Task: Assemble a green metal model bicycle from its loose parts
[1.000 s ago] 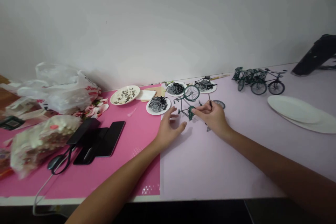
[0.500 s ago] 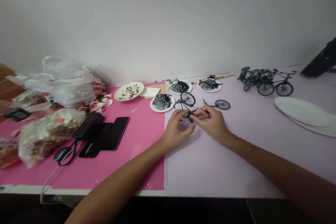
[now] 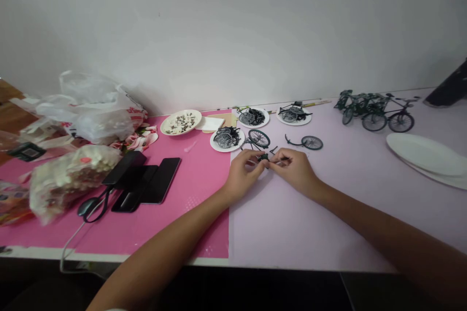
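Note:
Between my two hands is a partly built dark green toy bicycle (image 3: 259, 138), one spoked wheel sticking up beyond my fingertips. My left hand (image 3: 243, 172) is closed on its frame, thumb and fingers pinched together. Against the same frame, my right hand (image 3: 296, 167) is pinched from the other side; my fingers hide most of the part between them. A loose wheel (image 3: 312, 143) with a curved mudguard lies just beyond my right hand. Past my left hand is a small white plate (image 3: 214, 147) heaped with grey and black wheels and bicycle parts.
Two more part-filled plates (image 3: 267, 123) (image 3: 309, 120) stand near the wall. Several finished toy bicycles (image 3: 375, 112) are at the back right, above white oval plates (image 3: 423, 153). At left are a bowl (image 3: 199, 115) of small pieces, phones (image 3: 160, 182), a cable and plastic bags (image 3: 91, 112).
My left thumb has moved up to meet my fingers on the bicycle, so more of the frame is covered. The whole view has shifted slightly.

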Demonstrator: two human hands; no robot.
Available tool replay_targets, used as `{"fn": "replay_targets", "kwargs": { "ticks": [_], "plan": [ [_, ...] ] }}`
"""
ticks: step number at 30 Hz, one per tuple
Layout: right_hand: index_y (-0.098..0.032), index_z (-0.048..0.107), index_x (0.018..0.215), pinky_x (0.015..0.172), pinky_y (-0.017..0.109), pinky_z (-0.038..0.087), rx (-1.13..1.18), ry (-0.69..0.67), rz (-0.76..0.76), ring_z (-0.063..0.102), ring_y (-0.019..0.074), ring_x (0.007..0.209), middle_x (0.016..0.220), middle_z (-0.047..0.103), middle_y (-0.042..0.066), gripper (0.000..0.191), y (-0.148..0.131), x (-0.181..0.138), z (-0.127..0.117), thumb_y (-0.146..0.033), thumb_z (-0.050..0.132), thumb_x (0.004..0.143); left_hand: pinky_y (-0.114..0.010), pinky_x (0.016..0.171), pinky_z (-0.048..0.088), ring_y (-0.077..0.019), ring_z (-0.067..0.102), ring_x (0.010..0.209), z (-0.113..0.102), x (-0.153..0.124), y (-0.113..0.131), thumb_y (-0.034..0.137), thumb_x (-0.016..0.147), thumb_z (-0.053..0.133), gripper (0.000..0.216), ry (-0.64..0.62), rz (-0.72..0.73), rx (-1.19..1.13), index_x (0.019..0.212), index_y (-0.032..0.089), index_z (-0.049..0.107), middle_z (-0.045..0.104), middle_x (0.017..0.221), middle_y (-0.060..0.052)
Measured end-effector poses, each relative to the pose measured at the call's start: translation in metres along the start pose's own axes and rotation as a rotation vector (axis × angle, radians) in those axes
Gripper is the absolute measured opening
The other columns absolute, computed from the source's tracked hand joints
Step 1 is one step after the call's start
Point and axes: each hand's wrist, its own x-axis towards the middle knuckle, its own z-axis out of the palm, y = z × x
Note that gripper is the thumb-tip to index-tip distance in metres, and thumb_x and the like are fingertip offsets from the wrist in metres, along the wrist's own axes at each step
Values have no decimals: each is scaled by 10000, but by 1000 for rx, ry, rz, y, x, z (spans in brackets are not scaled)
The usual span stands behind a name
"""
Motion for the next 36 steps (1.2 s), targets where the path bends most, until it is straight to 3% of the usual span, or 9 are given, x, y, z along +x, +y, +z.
{"fn": "replay_targets", "kwargs": {
  "ticks": [7,11,17,21,25,28,36],
  "plan": [
    [-225,491,593,538,293,404,74,-74,-8,506,141,552,743,715,42,345,4,1,2,-337,758,780,-336,842,542,-194,678,886,0,1,-3,275,830,820,161,81,-15,41,948,187,754,761,928,-60],
    [-232,446,611,586,311,462,126,-120,-9,582,162,606,824,754,51,367,7,1,3,-321,758,782,-335,830,541,-202,677,889,0,0,-3,277,801,847,206,92,-34,45,948,182,740,751,936,-67],
    [-240,548,691,686,350,532,84,-176,-90,684,216,769,926,786,60,291,2,3,-5,-368,771,829,-349,842,541,-208,676,905,-3,0,-3,245,828,811,187,113,10,82,981,181,726,745,955,-78],
    [-243,628,760,681,355,539,12,-34,-119,642,205,724,880,761,61,295,-3,11,-25,-478,674,932,-349,846,551,-199,676,904,-7,2,-4,228,837,791,176,125,49,91,991,187,715,745,971,-72],
    [-241,664,792,639,345,539,47,206,-73,636,206,690,821,733,74,519,3,25,-48,-658,450,1014,-357,830,554,-201,669,890,-13,5,-4,198,846,758,157,88,78,158,996,200,709,744,967,-66],
    [-240,646,759,642,342,536,44,330,-61,647,210,704,802,722,82,592,13,36,-61,-701,381,1020,-354,814,554,-203,677,902,-17,6,-4,186,861,732,147,53,136,196,1003,209,700,744,982,-63],
    [-241,575,730,644,345,433,-318,324,-83,573,203,643,711,656,47,443,28,50,-82,-554,465,1024,-347,788,549,-200,686,918,-21,8,-6,184,882,706,167,-18,218,233,1045,219,686,739,1003,-58]
  ]
}}
